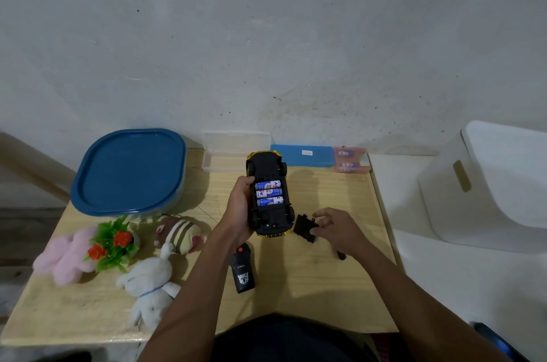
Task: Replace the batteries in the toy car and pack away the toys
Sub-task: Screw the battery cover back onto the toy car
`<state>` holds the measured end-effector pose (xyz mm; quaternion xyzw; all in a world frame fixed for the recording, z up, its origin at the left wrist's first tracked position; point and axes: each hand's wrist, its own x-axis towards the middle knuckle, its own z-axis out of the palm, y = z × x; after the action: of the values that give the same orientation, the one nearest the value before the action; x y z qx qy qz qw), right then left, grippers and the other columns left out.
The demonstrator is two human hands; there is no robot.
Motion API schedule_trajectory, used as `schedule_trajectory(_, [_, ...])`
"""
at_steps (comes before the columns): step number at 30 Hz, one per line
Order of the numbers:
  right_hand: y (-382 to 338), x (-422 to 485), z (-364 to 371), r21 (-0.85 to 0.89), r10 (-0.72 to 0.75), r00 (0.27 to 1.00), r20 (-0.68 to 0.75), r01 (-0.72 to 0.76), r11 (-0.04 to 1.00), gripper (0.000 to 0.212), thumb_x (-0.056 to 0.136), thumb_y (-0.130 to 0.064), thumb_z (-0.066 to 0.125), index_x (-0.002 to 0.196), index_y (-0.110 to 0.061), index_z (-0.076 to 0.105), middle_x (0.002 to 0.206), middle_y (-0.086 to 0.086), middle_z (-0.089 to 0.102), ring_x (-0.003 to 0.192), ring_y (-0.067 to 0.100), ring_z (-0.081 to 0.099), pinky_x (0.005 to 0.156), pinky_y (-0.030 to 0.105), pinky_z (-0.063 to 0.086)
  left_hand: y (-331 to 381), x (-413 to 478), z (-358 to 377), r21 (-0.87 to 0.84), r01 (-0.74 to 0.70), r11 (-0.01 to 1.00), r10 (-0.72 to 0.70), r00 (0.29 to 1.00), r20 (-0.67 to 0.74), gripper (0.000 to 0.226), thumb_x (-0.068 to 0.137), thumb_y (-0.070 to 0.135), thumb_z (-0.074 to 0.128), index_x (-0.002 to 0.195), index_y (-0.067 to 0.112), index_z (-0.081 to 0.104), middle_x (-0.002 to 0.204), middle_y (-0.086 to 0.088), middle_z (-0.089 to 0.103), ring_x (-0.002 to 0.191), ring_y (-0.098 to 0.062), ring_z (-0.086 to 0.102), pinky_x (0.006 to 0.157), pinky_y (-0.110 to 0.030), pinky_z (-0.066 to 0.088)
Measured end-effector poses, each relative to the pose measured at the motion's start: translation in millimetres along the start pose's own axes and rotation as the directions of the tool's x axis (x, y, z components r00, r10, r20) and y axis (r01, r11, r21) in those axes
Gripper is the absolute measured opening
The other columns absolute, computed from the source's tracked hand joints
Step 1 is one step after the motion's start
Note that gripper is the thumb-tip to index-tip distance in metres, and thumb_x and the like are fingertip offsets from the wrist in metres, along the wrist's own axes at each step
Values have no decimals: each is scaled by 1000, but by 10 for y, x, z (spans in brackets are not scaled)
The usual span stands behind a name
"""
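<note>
My left grip point(236, 207) holds the toy car point(268, 164) in the middle of the frame, above the bench point(325, 287). The fingers are curled around the left side of the car. The car is turned upside down, with its black underside facing me and its gold body below. The battery compartment is open, and three blue and white batteries point(269, 193) lie in it side by side. Just to the right of the car, my right grip point(334, 225) pinches the black battery cover point(303, 228) between thumb and fingers, low on the bench. A small dark object point(341, 255) lies beside my right wrist; I cannot tell what it is. Below the car, the black remote control point(243, 272) lies on the bench. At the left are a pink plush toy point(68, 255), a small artificial plant point(114, 243) with red flowers, a brown striped plush toy point(180, 234) and a white plush rabbit point(151, 281). A container with a blue lid point(130, 169) stands at the upper left of the bench. Along the far edge are a clear plastic box point(228, 158), a blue case point(307, 155) and a pack of batteries point(350, 163). A white bin point(479, 184) stands at the right of the frame.
</note>
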<state>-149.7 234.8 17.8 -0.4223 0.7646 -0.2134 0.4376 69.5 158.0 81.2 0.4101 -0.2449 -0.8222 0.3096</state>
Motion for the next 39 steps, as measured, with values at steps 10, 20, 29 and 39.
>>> schedule_trajectory(10, [-788,-453,-397,674,-168,985,-41,152,723,31,81,-9,73,111,-13,67,103,9,74,95,18,70,86,32,56,39,-19,-44,68,17,998,-17,1000,-3,50,94,41,35,118,8,63,99,-13,68,84,-27,67,76,-36,55])
schedule_trajectory(20, [-1106,-545,-184,421,-267,962,-58,266,867,19,80,-10,77,99,-14,75,89,-2,76,77,1,68,65,12,51,34,-95,32,174,82,981,-100,990,99,51,94,45,34,115,11,65,92,-10,69,76,-25,66,70,-34,51])
schedule_trajectory(29, [-1100,-565,-197,416,-243,968,-55,244,876,22,80,-8,76,102,-9,74,93,2,75,73,-4,67,62,7,46,28,-141,79,185,67,980,-91,988,125,50,95,44,33,116,11,65,91,-9,70,76,-24,65,69,-33,51])
schedule_trajectory(39, [-1135,-549,-242,374,-238,971,-12,225,900,22,80,-13,77,102,-13,74,94,1,77,85,6,72,71,9,50,32,-157,100,165,81,983,-101,988,114,52,93,45,36,118,9,64,93,-10,69,76,-25,65,67,-32,52])
